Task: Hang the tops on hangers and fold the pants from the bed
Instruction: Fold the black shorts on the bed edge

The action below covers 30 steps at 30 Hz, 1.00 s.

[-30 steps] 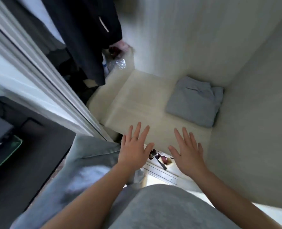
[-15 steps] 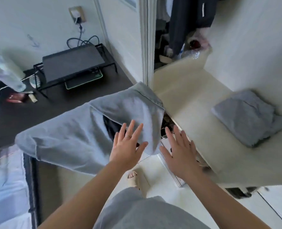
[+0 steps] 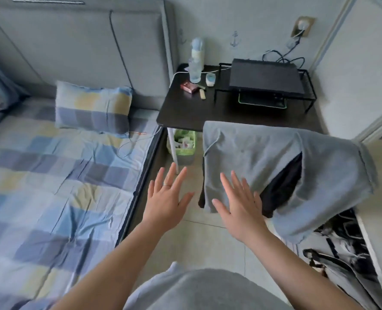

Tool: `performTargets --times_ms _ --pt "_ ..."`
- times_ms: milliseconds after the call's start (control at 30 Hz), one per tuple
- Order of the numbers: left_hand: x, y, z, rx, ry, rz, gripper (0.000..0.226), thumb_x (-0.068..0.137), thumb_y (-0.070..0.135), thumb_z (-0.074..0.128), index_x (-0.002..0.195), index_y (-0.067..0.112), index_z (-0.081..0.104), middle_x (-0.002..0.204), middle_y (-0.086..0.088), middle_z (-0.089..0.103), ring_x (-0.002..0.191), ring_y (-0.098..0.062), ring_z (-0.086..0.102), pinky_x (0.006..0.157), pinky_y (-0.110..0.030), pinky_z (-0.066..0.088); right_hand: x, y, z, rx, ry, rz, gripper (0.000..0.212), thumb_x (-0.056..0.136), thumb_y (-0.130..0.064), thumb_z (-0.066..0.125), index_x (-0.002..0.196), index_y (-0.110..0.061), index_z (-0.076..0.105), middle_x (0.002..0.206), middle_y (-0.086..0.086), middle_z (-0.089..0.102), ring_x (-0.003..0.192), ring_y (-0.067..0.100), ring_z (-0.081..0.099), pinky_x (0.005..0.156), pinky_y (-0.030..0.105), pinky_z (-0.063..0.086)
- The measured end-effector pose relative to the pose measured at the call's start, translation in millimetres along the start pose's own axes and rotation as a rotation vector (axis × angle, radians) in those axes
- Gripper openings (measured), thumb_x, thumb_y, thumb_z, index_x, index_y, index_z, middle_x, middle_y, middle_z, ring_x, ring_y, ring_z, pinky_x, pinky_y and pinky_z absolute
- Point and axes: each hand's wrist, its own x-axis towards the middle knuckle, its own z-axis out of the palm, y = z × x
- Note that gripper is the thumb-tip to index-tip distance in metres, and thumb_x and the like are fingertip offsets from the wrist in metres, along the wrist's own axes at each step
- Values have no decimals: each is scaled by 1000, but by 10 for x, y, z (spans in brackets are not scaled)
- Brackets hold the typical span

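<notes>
The bed [image 3: 51, 175] with a blue and yellow checked sheet fills the left; a matching pillow [image 3: 93, 108] lies at its head. No tops or pants show on the visible part of it. A grey garment [image 3: 263, 157] is draped over a chair back at the right, with dark cloth under it. My left hand [image 3: 166, 198] hovers over the floor beside the bed edge, fingers spread and holding nothing. My right hand [image 3: 239, 204] is spread too, in front of the grey garment's lower edge; I cannot tell if it touches it.
A black side table [image 3: 181, 113] stands by the bed's head with a bottle [image 3: 195, 61], small items and a black rack [image 3: 266, 79]. A green bin [image 3: 185, 145] sits under it. Dark bags [image 3: 342, 253] lie low right by a white frame. Tiled floor [image 3: 207, 242] runs between bed and chair.
My view has swung left from the wardrobe shelf with the folded grey pants to the bed and side table. Both hands stay spread and hold nothing.
</notes>
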Motion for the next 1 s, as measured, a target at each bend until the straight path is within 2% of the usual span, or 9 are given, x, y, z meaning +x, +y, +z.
performTargets --times_ms 100,233,367,667,833,1000 --pt "-266 -790 -303 11 44 -118 74 86 78 7 155 52 -3 166 16 -13 154 -18 -16 125 -48 -1 222 -772 385 -55 -49 -121 68 100 -62 29 156 -46 -6 167 -11 -12 154 19 -7 121 54 5" --pt "-640 -1861 -632 19 62 -258 66 96 71 18 155 52 -8 165 17 -18 153 -18 -21 124 -48 -7 461 -1783 969 -81 -138 -244 68 101 -61 28 155 -47 -10 166 -12 -17 154 19 -11 123 54 2" --pt "-1063 -2782 -933 4 99 -398 68 95 71 19 155 52 -7 166 16 -16 153 -18 -20 125 -48 -5 603 -2685 1527 -120 -214 -392 68 100 -63 26 155 -46 -10 166 -13 -17 154 19 -12 122 55 3" --pt "-1757 -3956 -1242 -114 185 -765 67 96 71 20 155 52 -6 164 16 -17 152 -17 -21 125 -48 -4 897 -4075 2212 -222 -396 -644 68 100 -62 27 152 -50 -16 164 -18 -22 152 13 -20 121 51 -6" --pt "-1819 -4399 -1305 -163 226 -923 67 98 69 23 157 49 -2 166 15 -13 153 -17 -20 125 -48 -3 1231 -4645 2493 -251 -471 -779 69 101 -61 28 148 -55 -22 164 -17 -23 152 12 -21 121 50 -9" --pt "-1706 -4750 -1414 -172 257 -1049 67 97 69 23 156 50 -2 167 15 -12 154 -17 -18 124 -49 1 1644 -5181 2749 -268 -546 -889 68 101 -61 28 152 -51 -16 164 -17 -21 152 13 -20 121 51 -7"
